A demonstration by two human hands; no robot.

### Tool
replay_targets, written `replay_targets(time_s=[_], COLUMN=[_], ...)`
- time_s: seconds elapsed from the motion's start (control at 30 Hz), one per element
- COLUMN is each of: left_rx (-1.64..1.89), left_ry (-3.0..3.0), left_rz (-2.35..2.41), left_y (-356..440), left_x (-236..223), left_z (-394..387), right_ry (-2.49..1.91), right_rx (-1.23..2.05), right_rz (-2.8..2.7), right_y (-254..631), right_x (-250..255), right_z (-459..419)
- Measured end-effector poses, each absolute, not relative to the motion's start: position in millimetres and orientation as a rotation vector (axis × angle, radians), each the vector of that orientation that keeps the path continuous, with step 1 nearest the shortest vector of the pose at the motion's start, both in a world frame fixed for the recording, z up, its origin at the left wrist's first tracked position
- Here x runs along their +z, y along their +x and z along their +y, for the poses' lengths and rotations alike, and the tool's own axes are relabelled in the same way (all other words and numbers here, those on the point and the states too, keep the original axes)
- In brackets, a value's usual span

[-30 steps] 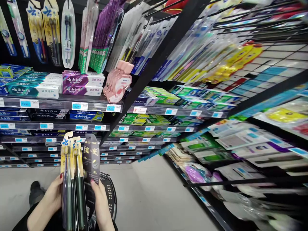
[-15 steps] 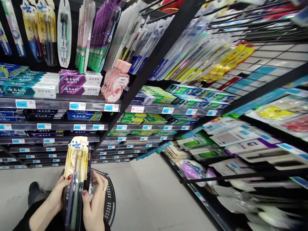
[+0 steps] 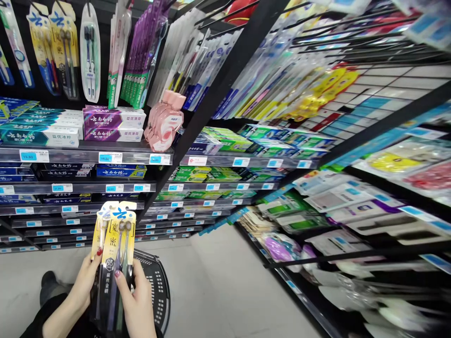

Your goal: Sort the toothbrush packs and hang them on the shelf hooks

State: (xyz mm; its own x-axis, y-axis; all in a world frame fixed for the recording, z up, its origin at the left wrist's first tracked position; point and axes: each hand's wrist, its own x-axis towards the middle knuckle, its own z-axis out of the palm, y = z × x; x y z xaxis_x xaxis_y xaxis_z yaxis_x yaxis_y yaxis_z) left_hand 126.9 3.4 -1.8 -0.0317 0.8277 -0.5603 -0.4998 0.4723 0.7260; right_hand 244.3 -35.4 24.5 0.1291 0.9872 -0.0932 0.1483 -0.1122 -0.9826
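Two yellow-and-black toothbrush packs are in my hands, low in the view above a black basket [image 3: 160, 286]. My right hand [image 3: 136, 300] grips the front toothbrush pack [image 3: 118, 253], its thumb pressed on the clear cover over two brushes. My left hand [image 3: 82, 284] is closed on the rear toothbrush pack [image 3: 100, 227], thumb near its upper edge. The front pack overlaps most of the rear one, which shows at the left. Fingers behind the packs are hidden.
Ahead, a shelf holds purple toothpaste boxes [image 3: 113, 124], teal toothpaste boxes [image 3: 40, 134] and pink bottles [image 3: 165, 122]. Above hang similar yellow toothbrush packs [image 3: 65, 51]. A black post [image 3: 225, 80] divides the shelving. Another rack [image 3: 317, 263] runs along the right, beside the grey floor [image 3: 225, 281].
The two packs, stacked before, are now fanned apart sideways. My right hand has drawn the front one rightward, while the rear one shows at left in my left hand.
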Motion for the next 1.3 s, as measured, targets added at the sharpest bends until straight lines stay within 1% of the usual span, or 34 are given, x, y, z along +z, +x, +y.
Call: replay_targets(time_s=[0.07, 0.13, 0.23, 0.3, 0.4, 0.47, 0.53, 0.6, 0.67, 0.8, 0.87, 0.93, 1.03, 1.1, 1.17, 1.3], left_rx=[1.102, 1.103, 1.105, 1.095, 1.086, 1.087, 1.08, 1.069, 1.064, 1.063, 1.059, 1.061, 1.08, 1.092, 1.107, 1.136], left_ry=[0.377, 0.391, 0.367, 0.326, 0.284, 0.275, 0.26, 0.238, 0.219, 0.217, 0.22, 0.219, 0.238, 0.255, 0.281, 0.319], left_rz=[1.157, 1.146, 1.168, 1.183, 1.187, 1.177, 1.165, 1.179, 1.197, 1.174, 1.166, 1.164, 1.129, 1.107, 1.103, 1.081], left_y=[126, 123, 116, 111, 105, 104, 104, 104, 105, 101, 98, 96, 95, 95, 96, 99], left_x=[-4, -4, -4, -5, -8, -10, -9, -7, -4, -5, -11, -16, -19, -17, -13, -3], left_z=[4, 5, 5, 5, 3, 1, 0, -1, -1, -3, -4, -6, -6, -7, -7, -7], right_ry=[-1.324, -1.131, -0.722, -0.446, -0.084, 0.047, -0.009, -0.265, -0.662, -1.462, -1.713, -1.84, -1.862, -1.782, -1.591, -0.909], right_rx=[1.208, 1.377, 1.71, 1.859, 1.96, 1.971, 1.957, 1.838, 1.558, 0.819, 0.599, 0.503, 0.486, 0.578, 0.766, 1.343], right_rz=[-1.021, -0.778, -0.421, -0.275, -0.198, -0.216, -0.273, -0.359, -0.467, -0.785, -0.944, -1.026, -1.022, -0.963, -0.833, -0.551], right_y=[249, 256, 269, 276, 281, 280, 278, 275, 273, 274, 277, 278, 280, 281, 283, 285], right_x=[25, 24, 14, 0, -23, -31, -28, -17, -3, 17, 22, 24, 25, 24, 21, 8], right_z=[-34, -31, -27, -25, -24, -23, -24, -25, -27, -35, -39, -41, -41, -39, -35, -29])
